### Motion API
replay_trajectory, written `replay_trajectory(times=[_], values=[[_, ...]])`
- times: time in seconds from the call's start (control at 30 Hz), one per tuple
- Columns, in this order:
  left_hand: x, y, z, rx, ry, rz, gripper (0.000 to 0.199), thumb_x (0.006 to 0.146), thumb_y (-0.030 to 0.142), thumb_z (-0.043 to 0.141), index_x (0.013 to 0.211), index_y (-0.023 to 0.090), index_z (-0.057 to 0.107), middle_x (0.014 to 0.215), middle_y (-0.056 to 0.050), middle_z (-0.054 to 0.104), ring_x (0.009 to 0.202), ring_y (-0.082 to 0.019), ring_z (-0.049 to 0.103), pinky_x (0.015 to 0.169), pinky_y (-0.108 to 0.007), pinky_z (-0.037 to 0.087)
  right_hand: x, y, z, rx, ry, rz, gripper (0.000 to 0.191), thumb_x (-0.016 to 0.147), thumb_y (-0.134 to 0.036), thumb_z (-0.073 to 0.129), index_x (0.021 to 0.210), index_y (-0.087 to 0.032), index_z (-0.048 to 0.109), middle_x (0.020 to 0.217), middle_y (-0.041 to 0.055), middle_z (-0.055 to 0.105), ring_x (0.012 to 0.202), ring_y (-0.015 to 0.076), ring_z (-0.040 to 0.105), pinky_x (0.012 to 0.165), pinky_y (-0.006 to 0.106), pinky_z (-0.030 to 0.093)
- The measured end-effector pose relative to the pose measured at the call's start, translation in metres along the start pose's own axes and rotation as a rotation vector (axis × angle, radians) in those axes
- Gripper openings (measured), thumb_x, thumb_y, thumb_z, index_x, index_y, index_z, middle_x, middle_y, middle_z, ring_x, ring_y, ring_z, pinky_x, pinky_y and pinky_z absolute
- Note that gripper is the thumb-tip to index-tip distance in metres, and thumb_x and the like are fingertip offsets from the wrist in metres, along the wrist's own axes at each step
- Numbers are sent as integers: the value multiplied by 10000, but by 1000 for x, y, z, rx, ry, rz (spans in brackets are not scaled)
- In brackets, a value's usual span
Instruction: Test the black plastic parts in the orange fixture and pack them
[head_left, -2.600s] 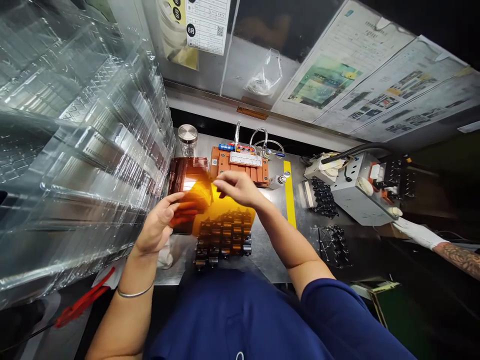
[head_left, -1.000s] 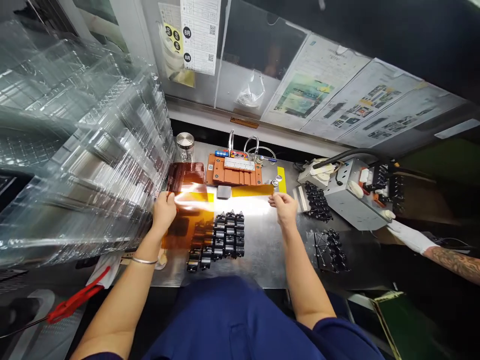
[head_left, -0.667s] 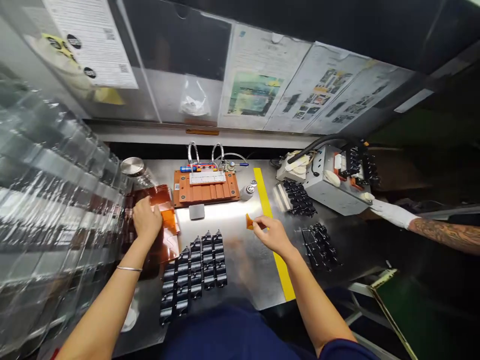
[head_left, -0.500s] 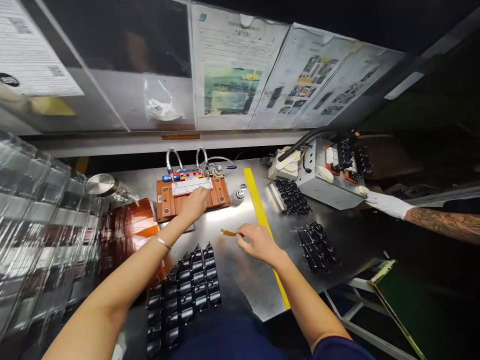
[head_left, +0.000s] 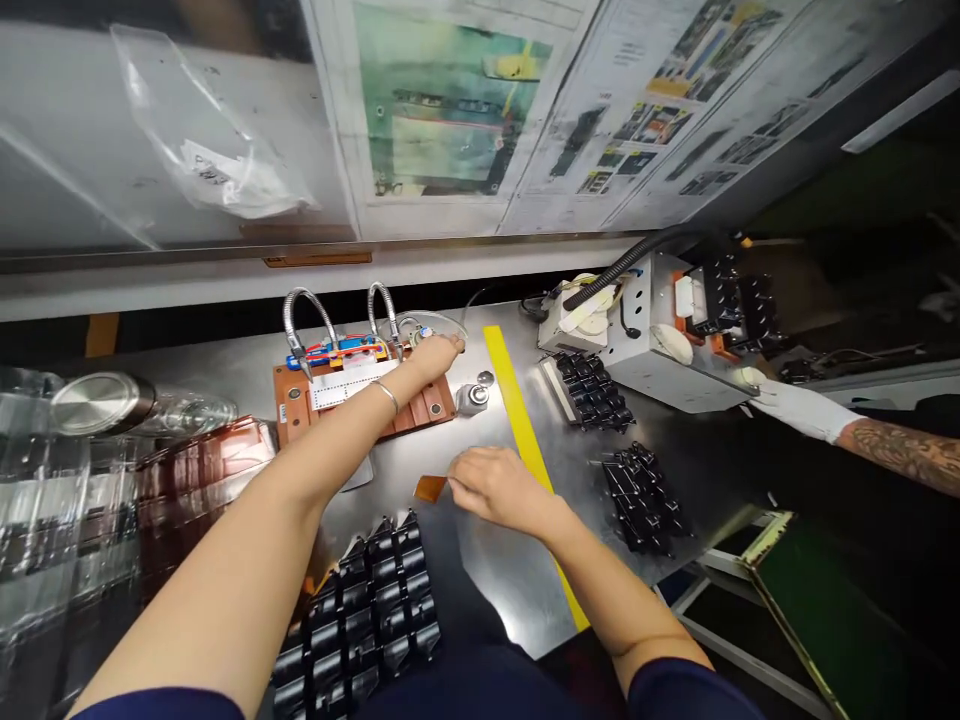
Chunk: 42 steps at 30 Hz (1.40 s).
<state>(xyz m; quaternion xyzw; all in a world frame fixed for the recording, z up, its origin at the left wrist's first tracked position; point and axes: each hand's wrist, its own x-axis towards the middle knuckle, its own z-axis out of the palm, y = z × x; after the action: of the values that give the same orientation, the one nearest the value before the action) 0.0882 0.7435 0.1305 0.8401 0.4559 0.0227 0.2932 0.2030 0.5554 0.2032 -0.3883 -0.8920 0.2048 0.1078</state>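
2 bare hands are working over a steel bench top [head_left: 495, 590]. The right hand [head_left: 499, 490] is pinching 1 small amber tape strip [head_left: 430, 488] at its fingertips, just left of 1 yellow stripe [head_left: 517, 420]. The left hand [head_left: 431, 355], wearing 1 bangle [head_left: 385, 396], is reaching open, fingers straight, over the far edge of 1 orange fixture [head_left: 291, 400] carrying 2 metal goosenecks [head_left: 304, 325]. 3 groups of black coil components [head_left: 352, 625] are sitting on the bench, 1 below the left forearm and 2 right of the stripe. At left, 1 lidded glass jar [head_left: 101, 400] and amber film sheets [head_left: 202, 460] are lying beside clear plastic trays [head_left: 37, 500]. At right, a co-worker's gloved hand [head_left: 780, 405] is touching 1 grey metal box [head_left: 645, 350]. 3 printed sheets [head_left: 450, 100] are hanging on the wall behind.
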Motion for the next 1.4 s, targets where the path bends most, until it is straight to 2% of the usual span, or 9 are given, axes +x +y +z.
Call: replay_trajectory(times=[0.1,0.2,0.3,0.37,0.43,0.53,0.73,0.87,1.4], values=[[-35,3,1,-106,22,-7,300,885,154,480,1160,96,586,1258,-200,602,1110,-258,610,935,-363,462,23,-3,-2,201,-1,-67,153,855,-155,518,751,-182,627,732,35,683,655,145,608,636,252,451],[-96,-17,3,-362,-40,-33,418,936,453,391,990,137,658,975,-133,725,860,-204,693,753,-294,536,46,6,12,505,160,57,140,832,-207,524,759,-187,643,737,25,695,671,137,627,678,254,487],[-170,-60,3,-1150,-157,-294,636,837,700,359,824,146,672,802,-154,728,718,-231,708,647,-336,563,70,26,45,838,379,411,157,772,-315,565,718,-179,621,685,26,688,627,145,633,633,270,509],[-207,-87,3,-1430,-11,-507,540,776,678,514,827,159,653,772,-131,725,696,-233,710,628,-347,574,85,36,70,1041,490,633,184,712,-359,598,705,-176,605,663,26,683,592,140,629,599,266,511],[-226,-102,4,-1542,199,-654,365,728,506,687,834,161,628,766,-96,723,693,-214,710,621,-330,580,97,40,91,1171,574,790,187,658,-355,618,697,-173,599,648,20,680,559,123,613,576,251,504],[-226,-105,9,-1554,378,-780,212,687,265,746,786,143,604,762,-77,719,647,-159,691,588,-270,571,109,36,107,1236,661,924,158,618,-310,623,689,-171,598,641,10,679,523,99,586,548,226,487],[-199,-101,10,-1371,574,-946,173,664,232,681,618,148,537,453,28,556,335,-61,460,344,-155,367,118,42,107,1146,641,982,98,625,-259,579,656,-167,590,585,-9,652,493,91,571,500,205,459],[-192,-107,11,-1321,621,-958,174,638,232,639,562,172,495,376,67,463,286,-44,349,301,-151,241,126,53,108,1078,606,1018,60,624,-231,568,610,-174,556,518,-28,613,447,87,540,452,194,432],[-186,-108,9,-1315,671,-963,143,581,217,620,548,176,487,352,80,427,281,-38,301,297,-157,195,134,59,107,1079,523,1038,76,681,-175,560,605,-168,552,515,-36,616,433,69,550,418,148,403]])
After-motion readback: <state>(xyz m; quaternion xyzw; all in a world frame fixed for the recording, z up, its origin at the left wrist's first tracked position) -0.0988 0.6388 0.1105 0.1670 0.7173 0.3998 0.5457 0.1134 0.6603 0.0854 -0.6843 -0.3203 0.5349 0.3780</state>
